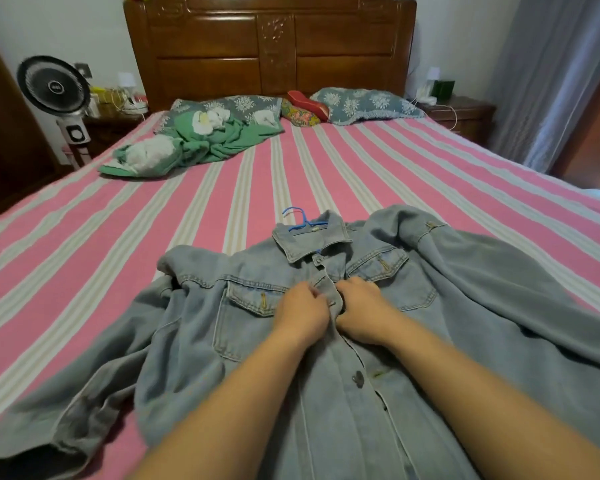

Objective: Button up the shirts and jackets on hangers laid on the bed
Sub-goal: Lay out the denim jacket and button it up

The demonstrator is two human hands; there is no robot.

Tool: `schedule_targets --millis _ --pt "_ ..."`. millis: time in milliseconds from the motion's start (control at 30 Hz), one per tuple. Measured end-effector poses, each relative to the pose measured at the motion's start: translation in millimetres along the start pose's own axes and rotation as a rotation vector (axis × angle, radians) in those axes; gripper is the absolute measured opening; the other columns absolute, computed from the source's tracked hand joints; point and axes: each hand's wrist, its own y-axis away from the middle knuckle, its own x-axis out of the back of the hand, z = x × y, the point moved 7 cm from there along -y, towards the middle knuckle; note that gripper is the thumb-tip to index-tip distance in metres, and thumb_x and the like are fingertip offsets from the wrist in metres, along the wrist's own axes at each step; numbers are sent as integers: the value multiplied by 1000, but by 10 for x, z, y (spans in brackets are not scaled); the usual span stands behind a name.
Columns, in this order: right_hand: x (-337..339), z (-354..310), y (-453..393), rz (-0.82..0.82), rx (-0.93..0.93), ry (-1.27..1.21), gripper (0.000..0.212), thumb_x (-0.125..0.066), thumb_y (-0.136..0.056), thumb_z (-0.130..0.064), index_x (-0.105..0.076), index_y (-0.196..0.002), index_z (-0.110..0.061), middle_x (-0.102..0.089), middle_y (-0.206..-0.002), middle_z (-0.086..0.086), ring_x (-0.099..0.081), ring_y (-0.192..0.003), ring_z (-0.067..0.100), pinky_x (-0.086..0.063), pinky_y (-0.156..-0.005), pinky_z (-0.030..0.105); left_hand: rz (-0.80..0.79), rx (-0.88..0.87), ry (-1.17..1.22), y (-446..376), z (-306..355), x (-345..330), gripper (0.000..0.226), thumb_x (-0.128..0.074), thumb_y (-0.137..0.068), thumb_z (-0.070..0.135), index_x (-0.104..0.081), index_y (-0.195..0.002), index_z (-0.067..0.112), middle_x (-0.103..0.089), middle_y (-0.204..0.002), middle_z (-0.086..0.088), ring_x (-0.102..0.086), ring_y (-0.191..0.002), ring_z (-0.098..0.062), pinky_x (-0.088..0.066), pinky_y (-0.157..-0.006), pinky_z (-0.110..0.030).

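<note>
Fastening an upper button of the denim jacket on the bed

The denim jacket (326,341) lay face up on the striped bed (118,244), with a blue hanger (300,220) showing at its collar. The left hand (300,313) and the right hand (361,308) both pinched the front placket at chest level, fingers curled on the cloth, close together. 1 metal button (359,379) lower down looked already closed. I judged the chest button was in work; next the button must be pushed fully through its hole, then the hands should go to the following one.
</note>
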Motion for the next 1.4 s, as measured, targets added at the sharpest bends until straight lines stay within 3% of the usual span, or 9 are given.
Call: schedule_targets --millis 133,300,500,633,1100,1167,1267,1333,1400 --pt "259 369 -28 229 -137 -321 7 -65 -81 -13 -64 -87 -18 -67 -85 3 -61 -85 25 -45 -73 33 130 -108 21 -30 -185 -86 23 -68 -90 39 -65 -110 27 -66 -107 -2 -63 -102 -24 -50 -89 -38" --pt "525 866 28 455 -352 -663 27 -59 -84 -3 -56 -105 -19 -64 -88 2 -60 -78 22 -46 -69 33 46 -231 -284 26 53 -133 30 -59 -95 46 -61 -125 39 -51 -118 5 -60 -111 -23 -47 -86 -35" --pt "283 405 -21 129 -80 -462 23 -69 -80 -4 -64 -86 -26 -67 -79 -4 -62 -75 12 -52 -78 29 44 -359 -287 114 166 -216 24 -54 -92 34 -69 -110 29 -55 -106 3 -56 -106 -22 -47 -86 -36" --pt "179 386 -14 126 -149 -261 17 -76 -76 -17 -60 -76 -23 -66 -78 -5 -64 -84 18 -52 -77 30 23 -335 -281 102 161 -252 15 -59 -91 37 -66 -99 26 -60 -102 2 -57 -104 -22 -45 -87 -37" --pt "190 513 -10 19 -398 -230 23 -66 -81 -35 -64 -73 -13 -68 -82 11 -66 -86 30 -46 -67 28 24 -406 -188 104 254 -123 7 -68 -90 19 -70 -87 25 -70 -89 5 -61 -88 -17 -46 -74 -32" --pt "230 456 10 109 -376 -449 17 -66 -82 -26 -65 -70 -15 -68 -73 8 -62 -73 26 -45 -65 29 26 -383 -196 139 265 -98 5 -64 -93 21 -67 -90 25 -71 -94 2 -62 -94 -20 -46 -75 -33" --pt "238 421 8 196 -324 -1122 13 -66 -88 -15 -70 -83 -4 -63 -73 24 -55 -66 26 -47 -65 39 6 -302 -194 147 238 -109 6 -61 -97 22 -62 -91 22 -70 -92 -2 -61 -92 -23 -46 -75 -36" --pt "157 371 -20 97 -273 -1356 33 -65 -93 -27 -67 -99 5 -57 -81 39 -54 -70 37 -50 -71 53 -52 -133 104 86 120 -149 13 -59 -98 11 -59 -85 15 -70 -75 -4 -64 -70 -23 -56 -68 -36" --pt "106 297 -25 -5 -198 -1292 40 -66 -90 -40 -62 -87 0 -51 -78 30 -47 -70 37 -42 -69 50 -155 65 493 89 30 -213 16 -56 -98 -4 -57 -85 5 -64 -66 -11 -59 -51 -21 -58 -54 -31"
